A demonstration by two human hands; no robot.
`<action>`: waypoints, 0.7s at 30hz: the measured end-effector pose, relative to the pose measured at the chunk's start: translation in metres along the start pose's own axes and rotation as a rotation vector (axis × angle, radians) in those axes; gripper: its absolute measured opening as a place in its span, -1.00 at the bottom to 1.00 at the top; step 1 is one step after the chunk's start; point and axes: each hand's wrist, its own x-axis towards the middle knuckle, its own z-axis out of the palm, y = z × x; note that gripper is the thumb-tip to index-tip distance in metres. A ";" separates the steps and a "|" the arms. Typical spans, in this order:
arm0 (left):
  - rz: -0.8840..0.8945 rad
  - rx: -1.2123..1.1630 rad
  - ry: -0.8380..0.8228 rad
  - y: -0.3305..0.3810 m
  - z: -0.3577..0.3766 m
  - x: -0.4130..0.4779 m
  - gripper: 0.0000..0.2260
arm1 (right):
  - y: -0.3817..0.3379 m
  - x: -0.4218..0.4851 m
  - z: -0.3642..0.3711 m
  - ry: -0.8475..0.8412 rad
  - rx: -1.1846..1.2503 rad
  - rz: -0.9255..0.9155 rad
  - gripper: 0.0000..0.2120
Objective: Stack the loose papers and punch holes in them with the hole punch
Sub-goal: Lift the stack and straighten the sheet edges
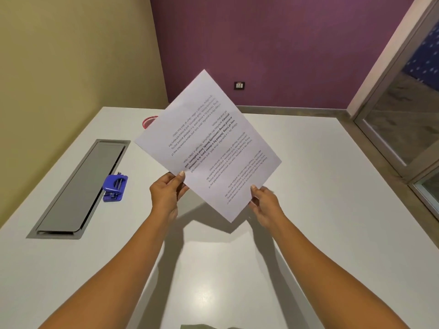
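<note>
The papers were held up above the white bench, at its middle, turned so that one corner pointed to the far wall and the opposite corner pointed near. The long axis ran from far left to near right, and the printed lines were seen upside down. The sheets were white, with grey and bold black text in short blocks; how many sheets were in the bundle could not be told. The left hand was clenched on the near-left edge, the thumb lying on the printed face. The right hand was clenched on the near-right edge, close to the nearest corner, thumb likewise on top. The hole punch, blue, was standing on the bench well to the left of the papers, just beside a grey recessed flap set into the bench top. A red mesh container was partly hidden behind the far-left edge of the papers; its contents could not be seen.
</note>
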 end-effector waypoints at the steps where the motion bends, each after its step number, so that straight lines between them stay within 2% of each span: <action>1: 0.001 0.005 -0.021 0.003 -0.001 0.000 -0.84 | -0.003 0.000 0.000 0.018 -0.001 -0.044 -0.84; 4: 0.026 -0.007 -0.042 0.015 -0.007 0.006 -0.86 | -0.010 0.001 -0.006 0.074 -0.088 -0.187 -0.86; 8: 0.066 -0.051 0.071 0.029 -0.022 0.020 -0.83 | -0.019 0.003 -0.020 0.106 -0.217 -0.334 -0.87; 11: 0.116 0.120 0.075 0.030 -0.035 0.029 -0.75 | -0.027 0.004 -0.031 0.110 -0.278 -0.401 -0.88; 15: 0.171 0.390 -0.019 0.025 -0.040 0.032 -0.78 | -0.034 0.002 -0.034 0.091 -0.392 -0.504 -0.84; 21: 0.243 0.423 0.032 0.021 -0.035 0.032 -0.78 | -0.039 0.002 -0.028 0.072 -0.405 -0.549 -0.78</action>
